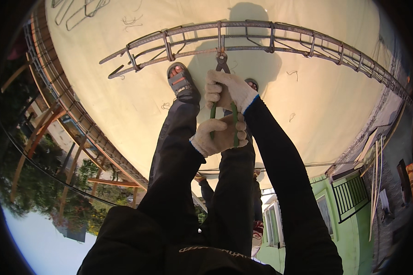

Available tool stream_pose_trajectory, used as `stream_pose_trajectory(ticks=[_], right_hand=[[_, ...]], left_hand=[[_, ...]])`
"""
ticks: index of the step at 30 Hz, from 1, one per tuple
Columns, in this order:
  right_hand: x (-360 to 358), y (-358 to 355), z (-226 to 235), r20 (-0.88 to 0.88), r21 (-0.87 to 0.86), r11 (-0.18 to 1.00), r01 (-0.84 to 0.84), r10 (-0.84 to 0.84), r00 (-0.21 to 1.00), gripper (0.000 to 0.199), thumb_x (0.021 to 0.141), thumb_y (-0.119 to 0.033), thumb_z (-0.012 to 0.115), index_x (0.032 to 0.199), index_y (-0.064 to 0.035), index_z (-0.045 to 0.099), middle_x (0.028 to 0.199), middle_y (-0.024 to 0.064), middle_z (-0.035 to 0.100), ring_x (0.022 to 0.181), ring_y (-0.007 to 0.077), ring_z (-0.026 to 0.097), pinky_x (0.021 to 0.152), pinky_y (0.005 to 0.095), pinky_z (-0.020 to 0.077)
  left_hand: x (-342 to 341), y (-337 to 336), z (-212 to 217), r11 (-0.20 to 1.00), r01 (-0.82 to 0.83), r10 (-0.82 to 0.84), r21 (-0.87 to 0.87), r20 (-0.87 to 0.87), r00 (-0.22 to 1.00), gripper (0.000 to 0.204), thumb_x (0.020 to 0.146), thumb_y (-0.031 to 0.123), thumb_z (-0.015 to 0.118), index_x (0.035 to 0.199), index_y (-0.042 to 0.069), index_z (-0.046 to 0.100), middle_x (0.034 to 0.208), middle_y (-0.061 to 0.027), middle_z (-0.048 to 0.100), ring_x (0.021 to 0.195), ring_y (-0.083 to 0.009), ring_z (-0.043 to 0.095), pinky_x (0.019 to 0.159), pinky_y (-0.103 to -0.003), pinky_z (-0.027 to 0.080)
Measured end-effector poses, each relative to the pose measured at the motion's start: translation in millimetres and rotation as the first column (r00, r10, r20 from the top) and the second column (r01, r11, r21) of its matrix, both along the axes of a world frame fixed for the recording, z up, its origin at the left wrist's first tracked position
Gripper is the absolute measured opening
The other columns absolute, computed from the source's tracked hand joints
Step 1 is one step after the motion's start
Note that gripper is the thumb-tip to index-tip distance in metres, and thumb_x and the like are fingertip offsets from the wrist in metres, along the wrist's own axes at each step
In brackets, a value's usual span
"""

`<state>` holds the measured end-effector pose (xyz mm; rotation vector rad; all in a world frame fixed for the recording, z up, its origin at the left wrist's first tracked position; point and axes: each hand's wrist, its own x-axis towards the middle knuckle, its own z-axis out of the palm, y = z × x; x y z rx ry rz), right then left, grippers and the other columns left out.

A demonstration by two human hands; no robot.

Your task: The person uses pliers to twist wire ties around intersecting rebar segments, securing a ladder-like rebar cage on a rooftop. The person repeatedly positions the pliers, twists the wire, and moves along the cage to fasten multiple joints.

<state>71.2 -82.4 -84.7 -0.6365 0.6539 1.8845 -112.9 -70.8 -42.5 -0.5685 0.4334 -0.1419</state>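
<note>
A pair of end-cutting nippers (222, 63) with green handles points away from me, its dark jaws at the near bar of a rebar cage (219, 36). My right hand (228, 89), in a pale work glove with a blue cuff edge, closes round the nippers just behind the jaws. Lower down, my left hand (222, 135), gloved likewise, wraps its fingers round the handle ends. The long, narrow cage has ties along its length and curves across the view. At the jaws, any tie wire is too small to make out.
My sandalled foot (181, 80) stands just short of the cage on a pale sheeted surface (124, 105). Wire scraps (293, 74) lie about. More bars line the left edge (78, 112), with timber and trees beyond. Another person's legs (206, 190) show behind me, near a green building (348, 233).
</note>
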Motion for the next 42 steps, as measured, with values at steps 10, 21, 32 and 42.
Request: stream_pose_trajectory(ticks=[10, 21, 32, 42], right_hand=[[-39.6, 17.8, -17.0, 0.586, -0.808, 0.546, -0.220, 0.779, -0.221, 0.044, 0.093, -0.031, 0.067, 0.107, 0.0094, 0.076, 0.099, 0.0348, 0.078, 0.100, 0.0517, 0.077, 0.092, 0.0519, 0.0612], [3.4, 8.2, 9.3, 0.171, -0.240, 0.970, -0.028, 0.071, 0.983, 0.028, 0.111, -0.036, 0.073, 0.102, -0.0105, 0.066, 0.088, -0.0004, 0.065, 0.079, 0.0172, 0.064, 0.074, 0.0408, 0.0544], [-51.9, 31.8, -25.6, 0.617, -0.787, 0.600, -0.143, 0.766, -0.181, 0.033, 0.095, -0.030, 0.066, 0.093, 0.0021, 0.073, 0.091, 0.0279, 0.076, 0.091, 0.0475, 0.076, 0.084, 0.0534, 0.0606], [-47.1, 13.2, -38.5, 0.736, -0.675, 0.737, -0.030, 0.672, -0.082, 0.030, 0.091, -0.025, 0.080, 0.101, 0.0013, 0.073, 0.090, 0.0219, 0.078, 0.081, 0.0381, 0.078, 0.079, 0.0467, 0.0633]], left_hand=[[29.8, -33.6, -4.1, 0.718, 0.609, -0.107, 0.336, -0.812, 0.574, 0.045, 0.106, 0.023, 0.072, 0.142, 0.001, 0.058, 0.130, -0.0158, 0.073, 0.114, -0.0264, 0.073, 0.096, -0.036, 0.058], [14.8, 27.4, -9.2, 0.955, 0.270, -0.243, 0.126, -0.191, 0.951, 0.009, 0.104, 0.009, 0.069, 0.104, 0.013, 0.061, 0.090, 0.0004, 0.055, 0.078, -0.0141, 0.053, 0.074, -0.033, 0.046], [-15.7, -89.8, -59.1, 0.851, 0.368, 0.075, 0.374, -0.781, 0.621, 0.055, 0.118, 0.047, 0.050, 0.153, 0.006, 0.055, 0.145, -0.0067, 0.068, 0.130, -0.0242, 0.067, 0.112, -0.041, 0.054], [-4.8, -36.6, -90.2, 0.533, 0.605, -0.216, 0.592, -0.596, 0.774, 0.024, 0.090, 0.013, 0.074, 0.112, 0.005, 0.067, 0.098, -0.0076, 0.072, 0.088, -0.0196, 0.068, 0.079, -0.034, 0.053]])
